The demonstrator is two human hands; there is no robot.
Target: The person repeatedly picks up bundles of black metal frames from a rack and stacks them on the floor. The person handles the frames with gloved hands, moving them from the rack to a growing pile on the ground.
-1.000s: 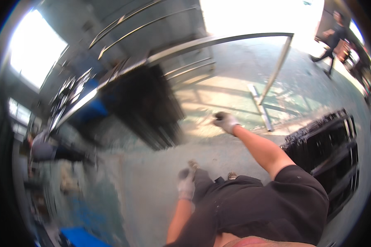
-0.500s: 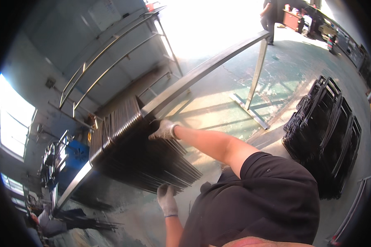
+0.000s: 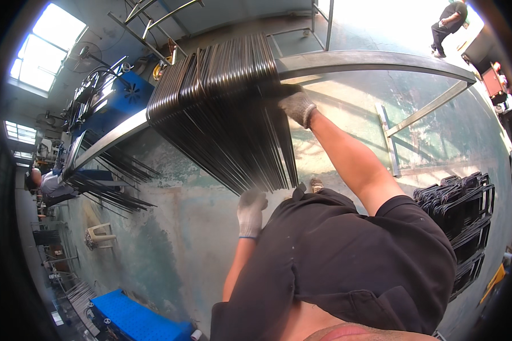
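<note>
Many bent metal rods (image 3: 227, 102) hang packed side by side over a square metal beam (image 3: 375, 61), their straight legs slanting down toward me. My right hand (image 3: 299, 108), in a pale knit glove with darkened fingers, reaches to the right end of the bundle; its fingertips are lost in shadow against the rods. My left hand (image 3: 251, 213), also gloved, is just below the rods' lower ends. Motion blur smears its fingers, and whether it touches a rod is unclear.
Black metal frames (image 3: 458, 219) are stacked on the floor at right. Another person (image 3: 48, 184) is at far left beside more hanging rods (image 3: 108, 190); a further person (image 3: 449, 25) stands at far right. A stool (image 3: 100, 236) and a blue-topped unit (image 3: 133, 315) are at lower left.
My view has turned, so the rods and beam appear higher and more to the right. My right hand stays by the bundle's right end, my left hand by the lower rod ends.
</note>
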